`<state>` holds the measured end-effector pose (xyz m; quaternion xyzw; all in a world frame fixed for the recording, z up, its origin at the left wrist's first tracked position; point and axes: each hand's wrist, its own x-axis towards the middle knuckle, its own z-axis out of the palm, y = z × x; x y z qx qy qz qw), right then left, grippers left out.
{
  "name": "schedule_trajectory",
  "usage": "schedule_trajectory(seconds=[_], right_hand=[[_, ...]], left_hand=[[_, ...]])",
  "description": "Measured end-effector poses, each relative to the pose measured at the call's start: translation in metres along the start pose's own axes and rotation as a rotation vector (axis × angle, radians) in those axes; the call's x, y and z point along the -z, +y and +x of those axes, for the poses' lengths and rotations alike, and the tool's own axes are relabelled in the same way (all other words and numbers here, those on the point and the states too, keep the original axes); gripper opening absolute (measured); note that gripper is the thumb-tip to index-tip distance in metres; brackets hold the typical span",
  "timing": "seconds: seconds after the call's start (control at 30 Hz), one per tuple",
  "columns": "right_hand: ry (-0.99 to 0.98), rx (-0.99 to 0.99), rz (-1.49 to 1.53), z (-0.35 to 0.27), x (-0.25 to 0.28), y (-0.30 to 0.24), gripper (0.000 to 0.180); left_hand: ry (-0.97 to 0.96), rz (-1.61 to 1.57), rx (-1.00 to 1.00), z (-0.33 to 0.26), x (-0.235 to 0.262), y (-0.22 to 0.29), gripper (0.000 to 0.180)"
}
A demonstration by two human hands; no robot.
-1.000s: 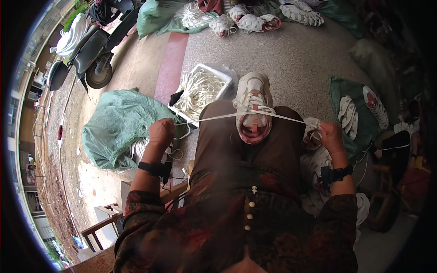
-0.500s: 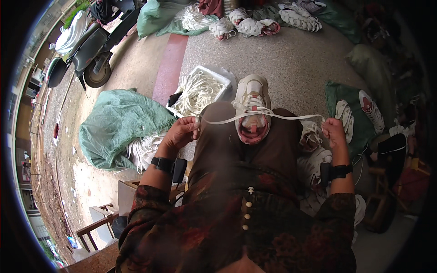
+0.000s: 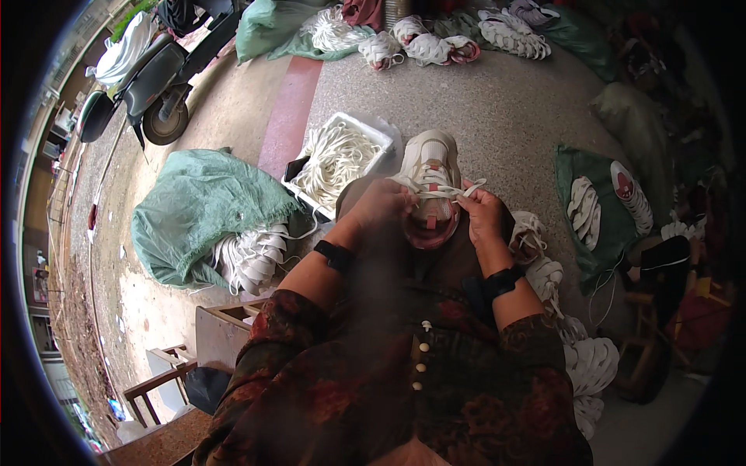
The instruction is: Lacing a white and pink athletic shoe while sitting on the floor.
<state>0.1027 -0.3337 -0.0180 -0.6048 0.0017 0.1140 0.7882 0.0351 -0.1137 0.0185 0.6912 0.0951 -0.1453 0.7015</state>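
Note:
A cream sneaker with pink-red trim rests between my knees, toe pointing away from me. A white shoelace crosses its upper, with loops at both sides. My left hand, slightly blurred, is closed on the lace at the shoe's left side; the back of the hand hides part of the grip. At the right side, my right hand pinches the lace between thumb and fingers, a loop standing up above the fingertips.
A white box full of loose white laces stands beyond my left knee. Left of it lies a green sack with white shoes spilling out. More shoes pile up along my right side. A scooter stands at the far left.
Both hands have moved inward from wide apart to the shoe's sides. The lace, stretched out straight before, now lies in loops over the shoe.

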Motion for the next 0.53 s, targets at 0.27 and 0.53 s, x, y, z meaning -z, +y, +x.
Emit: schedule_trajectory(seconds=[0.27, 0.53], right_hand=[[0.091, 0.345, -0.963, -0.009, -0.006, -0.005, 0.020], [-0.171, 0.061, -0.943, 0.010, -0.018, -0.009, 0.021]], left_hand=[[0.123, -0.080, -0.134, 0.002, -0.006, -0.006, 0.021], [0.484, 0.072, -0.117, 0.012, -0.014, -0.030, 0.013]])
